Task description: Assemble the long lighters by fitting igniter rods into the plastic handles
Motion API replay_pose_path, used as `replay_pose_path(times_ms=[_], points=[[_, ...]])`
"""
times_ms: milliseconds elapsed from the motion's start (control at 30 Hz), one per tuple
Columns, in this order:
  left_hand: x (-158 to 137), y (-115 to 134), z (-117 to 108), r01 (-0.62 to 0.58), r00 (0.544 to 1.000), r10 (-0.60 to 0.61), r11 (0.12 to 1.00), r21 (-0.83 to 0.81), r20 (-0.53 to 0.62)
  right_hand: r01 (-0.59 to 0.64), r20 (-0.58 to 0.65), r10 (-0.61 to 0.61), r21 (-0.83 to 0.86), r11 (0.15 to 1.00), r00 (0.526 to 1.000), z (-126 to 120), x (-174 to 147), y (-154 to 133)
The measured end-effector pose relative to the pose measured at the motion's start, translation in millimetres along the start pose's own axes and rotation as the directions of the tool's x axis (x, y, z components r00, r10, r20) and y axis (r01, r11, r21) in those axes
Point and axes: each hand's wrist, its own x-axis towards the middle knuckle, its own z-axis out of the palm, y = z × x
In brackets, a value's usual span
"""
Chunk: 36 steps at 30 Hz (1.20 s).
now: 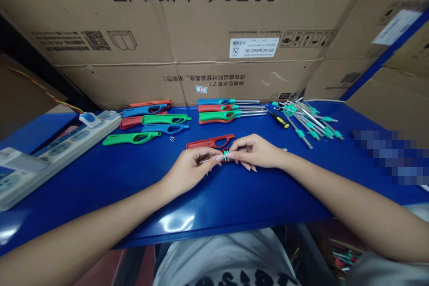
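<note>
Both hands meet over the middle of the blue desk [140, 214], and look at the grip: the left hand [187, 167] pinches a small green piece [226, 155] from the left, thumb and fingertips nearly together, while the right hand [258, 152] closes its fingertips on it from the right. A bright metal tip [284, 149] peeks out right of the right hand, so a rod appears to lie left to right there, though the hand covers most of it and I can't be certain it joins the piece. Just beyond the fingers, a red shell half [208, 142] stretches left to right, broad handle at the left, narrow nose pointing right and slightly far. Farther back, stacked lighters [216, 116] aim their metal rods right; next along, a yellow-and-black screwdriver [279, 119], shaft towards the far left, then a heap of rods with green fittings [310, 124]. Over on the left, coloured shells [164, 119], noses right.
</note>
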Motion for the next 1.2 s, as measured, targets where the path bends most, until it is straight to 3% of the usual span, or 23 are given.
replay_pose_path(times_ms=[233, 567, 767, 933, 1200], points=[[0.3, 0.7, -1.5, 0.017, 1.000, -0.017, 0.999, -0.028, 0.001, -0.002, -0.040, 0.004, 0.033, 0.999, 0.999, 1.1, 1.1, -3.4], [2.0, 1.2, -3.4, 0.039, 0.998, -0.041, 0.998, -0.055, -0.039, 0.091, 0.140, -0.084, -0.043, 0.995, 0.987, -7.8, -2.3, -0.3], [-0.3, 0.5, -2.3, 0.002, 1.000, -0.003, 0.999, -0.041, -0.023, 0.010, 0.087, -0.017, 0.084, 0.996, 0.996, -6.7, 1.7, 3.5], [-1.3, 0.1, -1.9, -0.055, 0.998, 0.056, 0.998, -0.021, 0.007, 0.009, 0.049, -0.012, 0.077, 0.997, 0.999, -5.5, 1.4, 0.9], [-1.1, -4.8, -0.9, -0.026, 0.999, 0.026, 1.000, -0.002, 0.026, 0.027, 0.028, -0.029, 0.073, 0.997, 0.999, -5.7, 0.7, 0.4]])
